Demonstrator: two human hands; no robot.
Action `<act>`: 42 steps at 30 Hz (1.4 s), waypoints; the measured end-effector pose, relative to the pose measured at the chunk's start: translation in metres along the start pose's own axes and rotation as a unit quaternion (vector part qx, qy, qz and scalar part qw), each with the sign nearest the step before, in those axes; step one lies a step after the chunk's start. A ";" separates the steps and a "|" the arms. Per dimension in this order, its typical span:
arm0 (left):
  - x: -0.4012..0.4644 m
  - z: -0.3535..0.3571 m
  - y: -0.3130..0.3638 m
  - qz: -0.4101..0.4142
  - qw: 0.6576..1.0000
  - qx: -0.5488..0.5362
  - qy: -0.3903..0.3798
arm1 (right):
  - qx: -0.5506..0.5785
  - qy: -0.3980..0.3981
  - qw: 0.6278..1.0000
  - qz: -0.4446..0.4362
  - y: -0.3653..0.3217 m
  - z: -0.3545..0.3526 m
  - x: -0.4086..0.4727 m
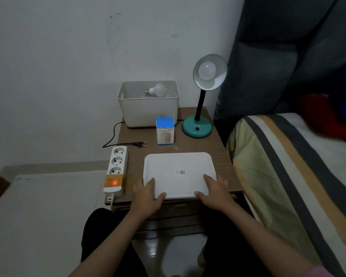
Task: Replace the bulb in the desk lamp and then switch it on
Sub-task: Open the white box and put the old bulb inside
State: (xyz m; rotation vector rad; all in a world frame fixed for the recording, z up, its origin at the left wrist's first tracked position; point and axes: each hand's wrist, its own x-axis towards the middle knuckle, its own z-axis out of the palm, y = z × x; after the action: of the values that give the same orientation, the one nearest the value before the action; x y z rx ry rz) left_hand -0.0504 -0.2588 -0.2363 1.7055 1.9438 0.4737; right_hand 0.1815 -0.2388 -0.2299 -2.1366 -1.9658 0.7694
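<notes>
The lamp (196, 127) has a teal base and shade on a black neck, with a white bulb (207, 70) inside. The bin (148, 108), tray (179, 172) and loose bulb (157, 90) are white; the box (165, 130) is blue and white. The power strip (115, 170) is white with an orange glowing switch, the table (218, 148) brown woodgrain, the bedding (288, 166) striped grey, orange, cream and pale green.

Dim room: scuffed white wall (68, 47), wooden bedside table (218, 144), striped bed (288, 166), perhaps tiled floor (168, 250).
</notes>
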 end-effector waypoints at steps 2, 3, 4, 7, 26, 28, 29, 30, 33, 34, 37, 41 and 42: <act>-0.003 0.000 0.002 0.003 1.000 -0.030 0.007 | 0.024 0.002 1.000 0.006 -0.002 -0.001 -0.003; -0.004 -0.002 0.003 0.009 0.999 -0.048 0.013 | 0.038 0.009 0.999 0.008 -0.004 -0.003 -0.006; -0.005 -0.004 0.005 0.020 0.998 -0.063 0.022 | 0.051 0.016 0.999 0.007 -0.006 -0.005 -0.006; 0.000 -0.020 0.012 0.056 0.994 -0.069 0.062 | 0.071 0.037 0.997 -0.005 -0.018 -0.019 -0.008; 0.187 -0.202 0.041 0.062 0.973 -0.055 0.214 | 0.075 0.114 0.981 -0.137 -0.190 -0.132 0.168; 0.215 -0.205 0.043 0.061 0.974 -0.050 0.210 | 0.084 0.109 0.982 -0.129 -0.197 -0.137 0.195; 0.227 -0.205 0.044 0.059 0.976 -0.045 0.206 | 0.088 0.108 0.982 -0.127 -0.200 -0.139 0.206; 0.238 -0.205 0.045 0.057 0.977 -0.040 0.202 | 0.092 0.107 0.982 -0.123 -0.203 -0.141 0.216; 0.265 -0.202 0.047 0.054 0.980 -0.034 0.187 | 0.105 0.101 0.983 -0.108 -0.204 -0.144 0.241; 0.272 -0.201 0.046 0.054 0.981 -0.034 0.184 | 0.108 0.099 0.984 -0.103 -0.204 -0.144 0.248; 0.288 -0.200 0.042 0.054 0.982 -0.034 0.180 | 0.100 0.095 0.985 -0.104 -0.207 -0.142 0.262; 0.297 -0.196 0.033 0.054 0.983 -0.013 0.174 | 0.084 0.089 0.987 -0.104 -0.209 -0.131 0.273; 0.298 -0.194 0.031 0.055 0.984 -0.008 0.171 | 0.079 0.090 0.987 -0.105 -0.208 -0.128 0.274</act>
State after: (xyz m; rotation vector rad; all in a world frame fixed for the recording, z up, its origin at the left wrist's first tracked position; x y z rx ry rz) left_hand -0.1633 0.0531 -0.1040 1.8237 2.0751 0.8700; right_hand 0.0587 0.0837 -0.1053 -1.8067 -1.9262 0.6474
